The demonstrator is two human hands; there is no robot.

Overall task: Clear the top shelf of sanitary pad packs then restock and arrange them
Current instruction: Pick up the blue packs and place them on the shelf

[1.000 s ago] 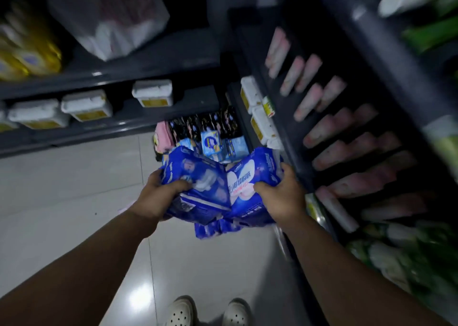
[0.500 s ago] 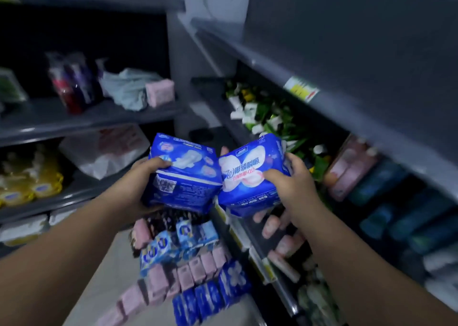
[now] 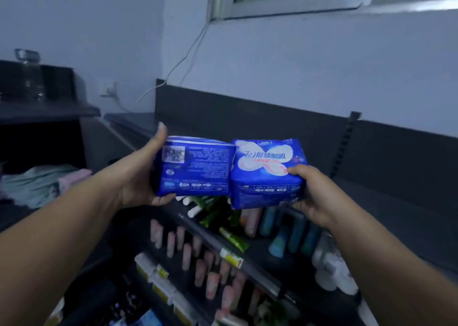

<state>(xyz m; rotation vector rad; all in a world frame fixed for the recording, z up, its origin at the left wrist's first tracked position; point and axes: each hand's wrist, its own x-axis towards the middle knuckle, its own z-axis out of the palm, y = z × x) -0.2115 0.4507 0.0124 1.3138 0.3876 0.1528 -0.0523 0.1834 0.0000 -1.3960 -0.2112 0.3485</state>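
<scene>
Left pack (image 3: 195, 167): deep blue, white fine print, grey code patch | Right pack (image 3: 267, 172): deep blue, white petal motif, pink accents, white lettering | Shelf (image 3: 396, 202): dark grey | Tubes (image 3: 198, 263): pale pink | Sachets (image 3: 233, 239): green | Bottles (image 3: 292, 234): teal | Wall (image 3: 297, 65): pale blue-grey

Glossy blue plastic wrap on two pad packs (image 3: 194, 167) (image 3: 269, 174), matt dark metal shelf (image 3: 396, 202), smooth painted wall (image 3: 297, 60)

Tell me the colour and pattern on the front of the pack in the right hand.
Blue plastic pad pack with a white butterfly-like shape; head view.
</scene>
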